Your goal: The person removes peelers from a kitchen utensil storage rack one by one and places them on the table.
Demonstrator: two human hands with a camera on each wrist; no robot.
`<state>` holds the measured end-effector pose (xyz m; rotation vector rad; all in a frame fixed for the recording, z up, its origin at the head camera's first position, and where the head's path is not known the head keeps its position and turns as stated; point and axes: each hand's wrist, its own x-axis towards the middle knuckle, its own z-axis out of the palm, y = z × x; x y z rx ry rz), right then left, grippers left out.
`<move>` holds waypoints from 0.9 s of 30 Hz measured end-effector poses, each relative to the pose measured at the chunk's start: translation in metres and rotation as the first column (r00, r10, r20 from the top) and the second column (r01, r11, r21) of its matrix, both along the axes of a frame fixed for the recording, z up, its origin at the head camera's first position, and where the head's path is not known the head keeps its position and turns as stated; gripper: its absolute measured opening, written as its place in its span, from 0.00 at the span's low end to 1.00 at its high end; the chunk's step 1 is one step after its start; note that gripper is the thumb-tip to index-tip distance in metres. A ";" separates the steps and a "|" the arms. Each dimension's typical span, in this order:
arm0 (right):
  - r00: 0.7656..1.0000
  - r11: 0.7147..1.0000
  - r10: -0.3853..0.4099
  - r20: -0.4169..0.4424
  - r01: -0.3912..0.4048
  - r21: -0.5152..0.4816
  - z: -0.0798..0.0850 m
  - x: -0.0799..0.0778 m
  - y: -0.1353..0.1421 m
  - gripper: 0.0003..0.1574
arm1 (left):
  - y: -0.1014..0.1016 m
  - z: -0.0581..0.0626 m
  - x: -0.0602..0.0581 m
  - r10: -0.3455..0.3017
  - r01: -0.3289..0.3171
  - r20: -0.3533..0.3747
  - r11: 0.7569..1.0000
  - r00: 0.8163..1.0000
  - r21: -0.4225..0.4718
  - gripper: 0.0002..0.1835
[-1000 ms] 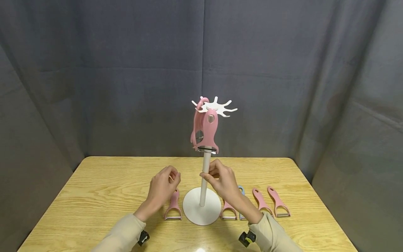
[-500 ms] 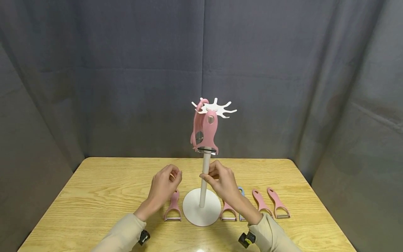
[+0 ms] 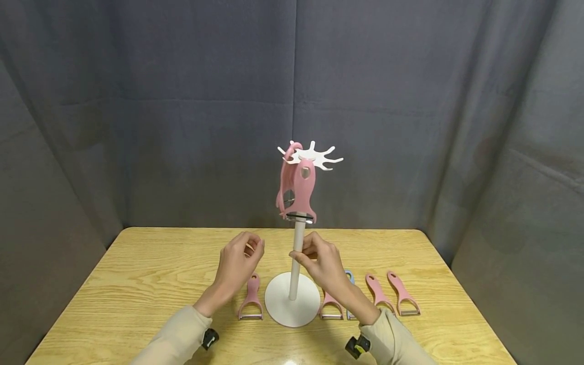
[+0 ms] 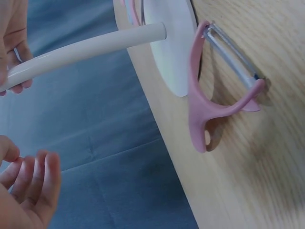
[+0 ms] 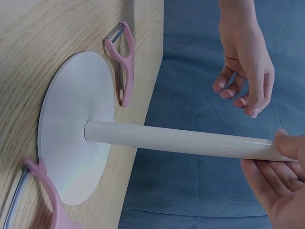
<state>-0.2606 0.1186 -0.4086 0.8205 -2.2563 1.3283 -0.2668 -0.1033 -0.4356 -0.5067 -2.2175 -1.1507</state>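
Observation:
A white stand with a round base (image 3: 280, 299) and an upright pole (image 3: 295, 276) is topped by a ring of hooks (image 3: 321, 158). My right hand (image 3: 323, 261) grips the pole between thumb and fingers, seen closely in the right wrist view. Pink peelers (image 3: 304, 188) hang from the hooks on the left and near side. My left hand (image 3: 238, 261) hovers left of the pole, fingers loosely curled, with nothing in it. Beneath that hand, a pink peeler (image 3: 251, 299) lies on the table; the left wrist view shows this same peeler (image 4: 202, 107) beside the base.
Right of the base lie a pink peeler (image 3: 330, 306), a blue peeler (image 3: 350, 276) partly behind the right forearm, and two more pink peelers, one (image 3: 376, 290) nearer and one (image 3: 401, 291) farther right. The wooden table (image 3: 150, 274) ends at a grey curtain (image 3: 205, 152).
My left hand has risen slightly, away from the pink peeler below it. The right hand keeps its grip on the pole, and the hanging peelers stay as they were.

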 end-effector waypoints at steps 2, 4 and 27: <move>1.000 1.000 0.001 0.004 -0.001 0.002 0.000 0.000 0.000 0.14 | 0.000 0.002 0.000 -0.001 0.001 -0.014 1.000 1.000 0.005 0.03; 1.000 1.000 0.000 0.011 0.000 0.006 0.000 0.000 0.000 0.14 | 0.000 0.004 0.000 -0.002 0.002 -0.023 1.000 1.000 0.005 0.02; 1.000 1.000 -0.013 0.022 0.012 0.011 -0.003 0.001 0.000 0.13 | 0.004 0.022 0.001 -0.019 0.031 -0.153 0.997 0.988 0.076 0.02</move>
